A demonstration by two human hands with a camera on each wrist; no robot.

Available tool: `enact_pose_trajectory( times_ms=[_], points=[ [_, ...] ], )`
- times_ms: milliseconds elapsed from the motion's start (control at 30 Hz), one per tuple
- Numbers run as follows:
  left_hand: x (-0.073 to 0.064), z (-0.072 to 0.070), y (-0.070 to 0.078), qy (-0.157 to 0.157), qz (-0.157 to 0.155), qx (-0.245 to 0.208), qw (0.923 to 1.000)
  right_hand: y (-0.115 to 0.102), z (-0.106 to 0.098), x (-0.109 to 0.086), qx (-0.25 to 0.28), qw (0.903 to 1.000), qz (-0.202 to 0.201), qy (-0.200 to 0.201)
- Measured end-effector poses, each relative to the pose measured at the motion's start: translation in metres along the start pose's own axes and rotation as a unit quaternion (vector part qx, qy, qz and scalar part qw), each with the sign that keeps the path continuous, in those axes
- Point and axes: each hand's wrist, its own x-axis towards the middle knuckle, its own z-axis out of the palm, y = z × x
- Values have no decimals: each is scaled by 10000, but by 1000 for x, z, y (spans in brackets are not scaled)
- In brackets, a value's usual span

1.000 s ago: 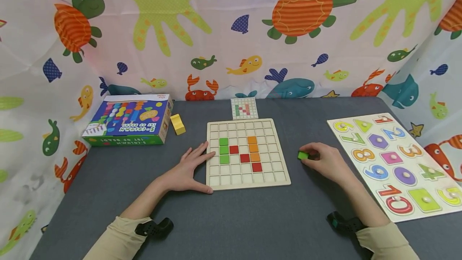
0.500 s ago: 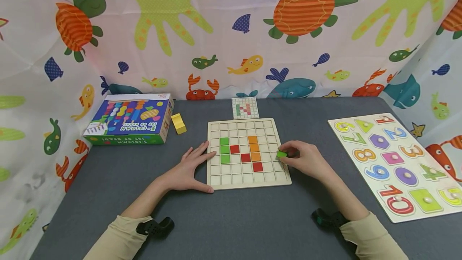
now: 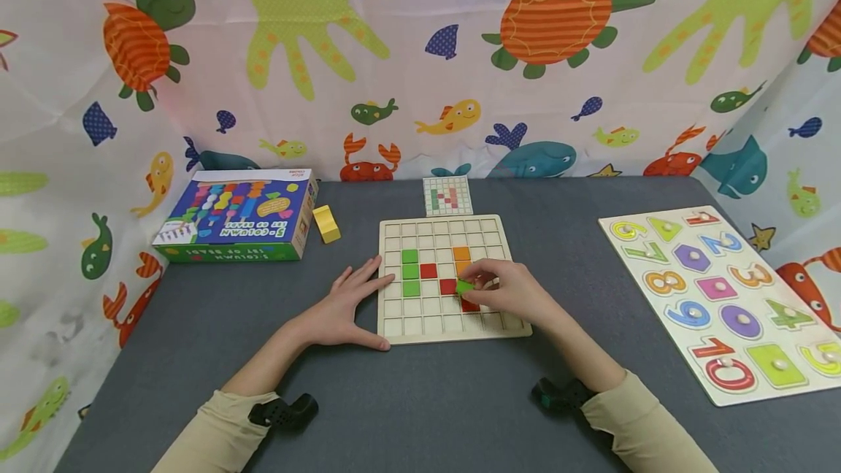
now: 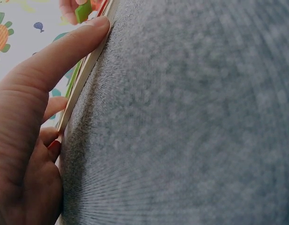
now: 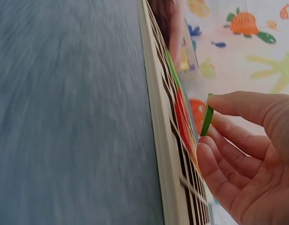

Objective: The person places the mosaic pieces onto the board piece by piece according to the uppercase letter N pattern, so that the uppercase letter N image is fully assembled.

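Note:
A wooden grid board (image 3: pixel 420 331) lies mid-table, with three green tiles (image 3: pixel 410 271) in one column and red tiles (image 3: pixel 428 271) and orange tiles (image 3: pixel 461 254) set in other cells. My right hand (image 3: pixel 509 289) pinches a green tile (image 3: pixel 464 287) between thumb and fingertips, over the right half of the board, partly hiding orange and red tiles beneath. In the right wrist view that green tile (image 5: pixel 207 116) is held on edge, above the board surface. My left hand (image 3: pixel 342 305) rests spread at the board's left edge, its thumb at the near left corner.
A small patterned grid card (image 3: pixel 448 197) lies behind the board. At the left stand a blue and green box (image 3: pixel 233 217) and yellow blocks (image 3: pixel 326 224). A number and shape puzzle board (image 3: pixel 716 298) lies at the right. A printed curtain (image 3: pixel 407 57) hangs behind the table.
My right hand has moved left with the green tile, from the table right of the board to over its orange and red tiles. The left hand has stayed at the board's edge.

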Motion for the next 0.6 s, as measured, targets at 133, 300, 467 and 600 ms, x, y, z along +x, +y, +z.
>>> enact_pose_trajectory(
  times_ms=[133,300,467,600],
  points=[
    [0,1,-1,12,-17,-5,10000,-8,13,7,87,9996,-226,-141],
    [0,1,-1,-9,-45,-3,10000,-19,30,15,13,9983,-500,-312],
    [0,1,-2,5,-24,17,10000,-29,44,21,-158,9941,-973,-446],
    [0,0,-2,16,-17,41,10000,-34,51,24,-484,9902,-1241,-421]
  ],
)
